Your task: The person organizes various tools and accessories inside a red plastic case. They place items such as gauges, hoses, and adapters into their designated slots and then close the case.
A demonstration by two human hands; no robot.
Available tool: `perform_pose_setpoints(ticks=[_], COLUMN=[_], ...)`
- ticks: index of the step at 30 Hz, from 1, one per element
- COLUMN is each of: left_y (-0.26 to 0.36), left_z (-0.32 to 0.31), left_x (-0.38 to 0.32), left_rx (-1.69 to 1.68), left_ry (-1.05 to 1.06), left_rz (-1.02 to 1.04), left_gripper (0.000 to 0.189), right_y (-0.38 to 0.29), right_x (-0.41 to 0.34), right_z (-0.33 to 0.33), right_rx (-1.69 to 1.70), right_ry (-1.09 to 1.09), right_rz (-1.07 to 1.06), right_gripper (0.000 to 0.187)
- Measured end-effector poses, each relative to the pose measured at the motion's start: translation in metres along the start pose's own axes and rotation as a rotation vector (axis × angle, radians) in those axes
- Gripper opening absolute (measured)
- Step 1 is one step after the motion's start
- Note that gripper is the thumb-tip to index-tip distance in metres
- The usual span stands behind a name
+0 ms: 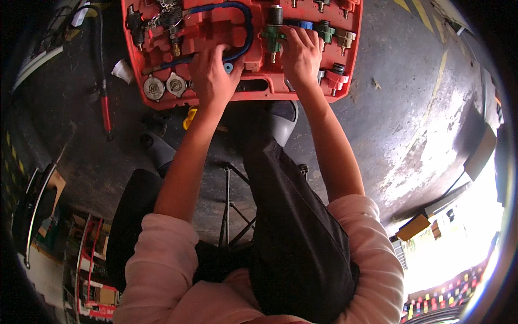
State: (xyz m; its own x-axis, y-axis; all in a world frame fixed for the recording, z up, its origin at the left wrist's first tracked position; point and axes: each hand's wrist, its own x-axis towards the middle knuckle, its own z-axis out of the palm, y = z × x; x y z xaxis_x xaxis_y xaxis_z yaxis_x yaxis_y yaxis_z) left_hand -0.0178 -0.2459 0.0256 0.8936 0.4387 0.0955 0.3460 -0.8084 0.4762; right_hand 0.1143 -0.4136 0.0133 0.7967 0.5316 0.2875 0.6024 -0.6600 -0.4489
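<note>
A red moulded plastic tool case [259,87] lies open before me. My left hand [214,73] is over its middle, fingers spread around a small light-blue round piece [228,67] and the lower run of a blue hose [247,30]; whether it grips either cannot be told. My right hand [301,54] has its fingertips at a green adapter [274,38] with a black cylinder on top; the grip is partly hidden. Other adapters, one green [324,31], one tan [345,39] and one red [336,77], sit in the case. Two metal radiator caps [154,88] lie at its near left.
A white cup [122,71] and a red-handled hose tool [106,113] lie on the floor left of the case. A yellow object [190,118] is beside my left forearm. My shoes and dark trousered legs are below the case, near a metal stand [227,202].
</note>
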Motion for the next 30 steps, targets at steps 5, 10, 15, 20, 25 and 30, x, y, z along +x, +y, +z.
perform_pose_setpoints(ticks=[5, 10, 15, 20, 25, 30], left_y=[0.019, 0.022, 0.023, 0.025, 0.023, 0.028], left_z=[0.007, 0.023, 0.029, 0.027, 0.027, 0.028], left_x=[0.032, 0.039, 0.044, 0.045, 0.045, 0.046], left_rx=[-0.165, -0.05, -0.084, -0.116, -0.155, -0.116], left_ry=[-0.077, -0.119, -0.102, -0.128, -0.128, -0.125], left_rz=[0.179, 0.195, 0.187, 0.266, 0.356, 0.352], left_gripper=[0.047, 0.045, 0.043, 0.055, 0.064, 0.06], right_y=[0.0, -0.001, 0.0, 0.002, 0.015, 0.02], right_x=[-0.007, -0.008, -0.007, -0.004, -0.016, -0.034], right_z=[0.011, 0.012, 0.01, -0.011, -0.026, -0.027], right_rx=[-0.044, -0.093, -0.09, -0.003, -0.066, -0.034], right_ry=[-0.083, -0.08, -0.079, -0.141, -0.06, -0.092], right_rz=[0.04, 0.041, 0.042, 0.053, 0.096, 0.153], right_gripper=[0.031, 0.034, 0.037, 0.035, 0.033, 0.031])
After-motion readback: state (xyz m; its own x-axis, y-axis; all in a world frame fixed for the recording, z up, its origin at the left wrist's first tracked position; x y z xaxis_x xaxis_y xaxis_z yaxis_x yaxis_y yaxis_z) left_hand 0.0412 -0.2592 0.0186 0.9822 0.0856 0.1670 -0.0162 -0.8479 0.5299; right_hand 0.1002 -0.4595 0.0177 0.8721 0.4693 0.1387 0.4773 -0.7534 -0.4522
